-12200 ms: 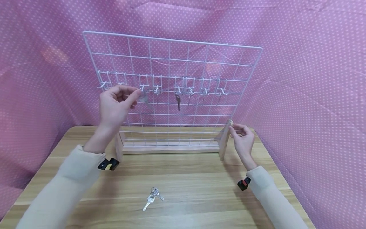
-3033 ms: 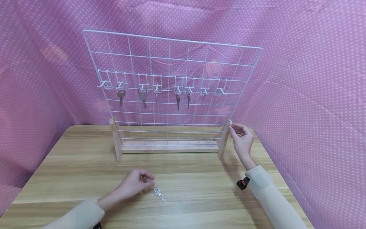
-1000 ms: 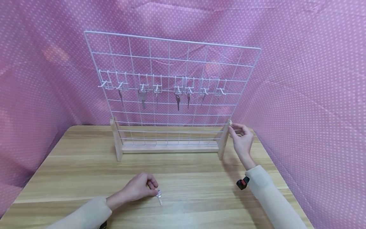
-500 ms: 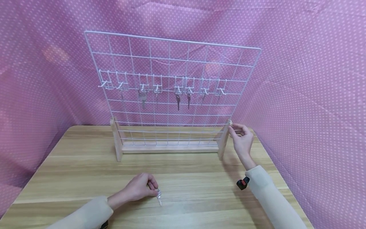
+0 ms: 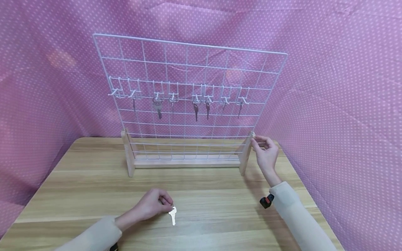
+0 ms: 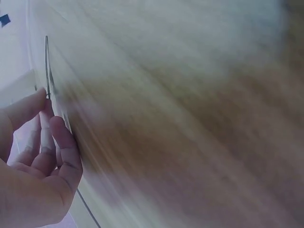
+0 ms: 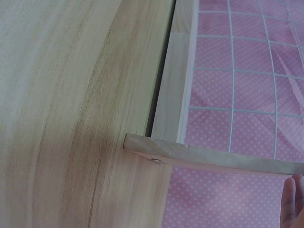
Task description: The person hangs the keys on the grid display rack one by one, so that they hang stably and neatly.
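Observation:
Low over the table's front half, my left hand (image 5: pixel 154 204) pinches a small key (image 5: pixel 172 216) near its ring end, thumb against forefinger. The key's blade points toward me and its face catches the light. In the left wrist view the key (image 6: pixel 47 66) shows edge-on, rising past the fingertips. My right hand (image 5: pixel 267 153) pinches the top of the right wooden upright (image 5: pixel 246 157) of a white wire grid rack (image 5: pixel 188 44). Only a few of its fingers (image 7: pixel 289 202) enter the right wrist view, at the upright's end.
Several white hooks line the grid, most with a key such as the dark key (image 5: pixel 196 112). The leftmost hook (image 5: pixel 115 92) holds no key. A wooden crossbar (image 5: pixel 188 163) joins the uprights on the wood-grain table (image 5: pixel 94 195). Pink dotted cloth (image 5: pixel 339 104) surrounds it.
My left hand came down from the hooks and took hold of the key that lay on the table; the key has since turned. Another key now hangs second from left. My right hand stayed put.

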`<state>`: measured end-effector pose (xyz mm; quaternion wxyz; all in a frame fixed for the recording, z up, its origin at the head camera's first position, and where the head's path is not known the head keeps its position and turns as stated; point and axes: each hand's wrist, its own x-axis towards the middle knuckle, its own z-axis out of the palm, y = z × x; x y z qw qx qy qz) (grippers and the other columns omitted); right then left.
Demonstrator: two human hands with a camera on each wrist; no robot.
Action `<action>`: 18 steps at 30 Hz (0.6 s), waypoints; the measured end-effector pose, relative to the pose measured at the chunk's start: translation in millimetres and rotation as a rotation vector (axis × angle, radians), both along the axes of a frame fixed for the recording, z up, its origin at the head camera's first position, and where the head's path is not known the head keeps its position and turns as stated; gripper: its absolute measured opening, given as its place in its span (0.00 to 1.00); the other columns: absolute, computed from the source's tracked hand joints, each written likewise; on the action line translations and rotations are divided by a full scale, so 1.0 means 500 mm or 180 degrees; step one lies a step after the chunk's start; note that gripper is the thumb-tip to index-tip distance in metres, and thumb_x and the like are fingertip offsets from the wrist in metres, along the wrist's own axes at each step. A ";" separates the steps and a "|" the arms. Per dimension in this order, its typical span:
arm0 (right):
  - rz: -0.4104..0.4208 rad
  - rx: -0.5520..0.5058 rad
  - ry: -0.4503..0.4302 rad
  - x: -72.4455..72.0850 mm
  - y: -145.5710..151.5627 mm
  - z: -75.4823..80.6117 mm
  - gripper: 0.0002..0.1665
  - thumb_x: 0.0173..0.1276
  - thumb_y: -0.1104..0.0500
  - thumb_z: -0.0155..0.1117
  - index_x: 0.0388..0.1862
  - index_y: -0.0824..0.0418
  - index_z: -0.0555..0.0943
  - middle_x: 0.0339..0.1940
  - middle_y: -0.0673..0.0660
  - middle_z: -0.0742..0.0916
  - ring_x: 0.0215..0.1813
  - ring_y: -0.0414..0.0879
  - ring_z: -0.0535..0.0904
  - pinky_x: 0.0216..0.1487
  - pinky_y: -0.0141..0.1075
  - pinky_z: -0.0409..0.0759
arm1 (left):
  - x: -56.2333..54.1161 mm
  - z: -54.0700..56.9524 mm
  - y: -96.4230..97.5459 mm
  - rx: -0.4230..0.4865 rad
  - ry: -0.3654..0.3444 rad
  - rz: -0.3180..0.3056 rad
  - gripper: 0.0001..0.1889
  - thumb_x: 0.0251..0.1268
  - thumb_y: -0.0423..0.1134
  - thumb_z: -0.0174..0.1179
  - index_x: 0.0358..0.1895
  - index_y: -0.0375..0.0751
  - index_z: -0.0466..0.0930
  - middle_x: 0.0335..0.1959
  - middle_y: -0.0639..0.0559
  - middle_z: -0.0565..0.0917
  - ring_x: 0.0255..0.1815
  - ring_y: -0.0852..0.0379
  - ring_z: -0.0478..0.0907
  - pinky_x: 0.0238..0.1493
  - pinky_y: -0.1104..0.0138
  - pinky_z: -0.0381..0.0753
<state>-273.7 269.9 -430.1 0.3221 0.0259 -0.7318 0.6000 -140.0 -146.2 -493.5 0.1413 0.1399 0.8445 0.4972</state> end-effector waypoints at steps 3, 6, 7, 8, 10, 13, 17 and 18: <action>-0.0023 -0.0022 -0.0036 -0.001 0.000 0.000 0.16 0.68 0.64 0.76 0.49 0.74 0.85 0.35 0.41 0.87 0.32 0.31 0.83 0.32 0.19 0.87 | -0.006 0.003 -0.007 0.0054 -0.0090 0.0084 0.07 0.57 0.29 0.75 0.37 0.34 0.88 0.31 0.49 0.88 0.29 0.61 0.81 0.28 0.75 0.81; -0.0062 -0.0014 -0.0074 -0.001 0.000 0.000 0.15 0.69 0.67 0.74 0.50 0.74 0.85 0.38 0.48 0.88 0.32 0.31 0.82 0.32 0.19 0.86 | -0.017 0.014 -0.017 0.0075 -0.0085 0.0168 0.07 0.59 0.31 0.75 0.39 0.35 0.88 0.33 0.48 0.89 0.32 0.59 0.82 0.29 0.73 0.84; -0.0072 -0.0013 -0.0082 -0.001 -0.001 0.000 0.14 0.69 0.68 0.74 0.50 0.75 0.84 0.38 0.50 0.88 0.32 0.31 0.82 0.32 0.19 0.86 | -0.019 0.019 -0.020 0.0081 -0.0084 0.0201 0.07 0.60 0.31 0.74 0.40 0.35 0.88 0.34 0.48 0.89 0.32 0.58 0.82 0.29 0.73 0.85; -0.0085 -0.0011 -0.0087 0.000 -0.002 0.002 0.14 0.69 0.69 0.73 0.50 0.76 0.84 0.39 0.52 0.89 0.32 0.32 0.82 0.32 0.19 0.86 | -0.022 0.024 -0.023 0.0079 -0.0063 0.0216 0.07 0.60 0.31 0.74 0.40 0.35 0.88 0.34 0.47 0.89 0.33 0.57 0.82 0.28 0.72 0.85; -0.0096 -0.0004 -0.0099 0.003 -0.006 0.007 0.14 0.69 0.70 0.72 0.50 0.77 0.83 0.39 0.53 0.89 0.32 0.32 0.82 0.32 0.19 0.86 | -0.026 0.037 -0.029 0.0096 -0.0036 0.0249 0.07 0.61 0.32 0.74 0.41 0.34 0.88 0.35 0.46 0.90 0.33 0.56 0.83 0.28 0.70 0.87; -0.0077 -0.0035 -0.0095 0.015 -0.015 0.022 0.15 0.68 0.71 0.72 0.50 0.79 0.82 0.37 0.48 0.88 0.32 0.33 0.82 0.32 0.19 0.86 | -0.031 0.061 -0.036 0.0090 -0.0005 0.0346 0.08 0.62 0.33 0.74 0.42 0.35 0.88 0.36 0.46 0.90 0.34 0.55 0.83 0.31 0.69 0.88; -0.0035 -0.0045 -0.0069 0.028 -0.024 0.036 0.15 0.69 0.70 0.72 0.49 0.79 0.83 0.34 0.40 0.86 0.32 0.32 0.83 0.32 0.18 0.86 | -0.044 0.101 -0.053 0.0067 0.0183 0.0519 0.08 0.64 0.36 0.74 0.43 0.37 0.89 0.37 0.48 0.91 0.34 0.58 0.83 0.34 0.71 0.87; -0.0029 -0.0048 -0.0066 0.030 -0.025 0.038 0.15 0.69 0.70 0.73 0.49 0.79 0.83 0.33 0.39 0.86 0.31 0.31 0.83 0.32 0.18 0.86 | -0.048 0.113 -0.059 0.0066 0.0249 0.0567 0.09 0.64 0.37 0.74 0.43 0.37 0.89 0.37 0.48 0.91 0.33 0.58 0.82 0.33 0.72 0.86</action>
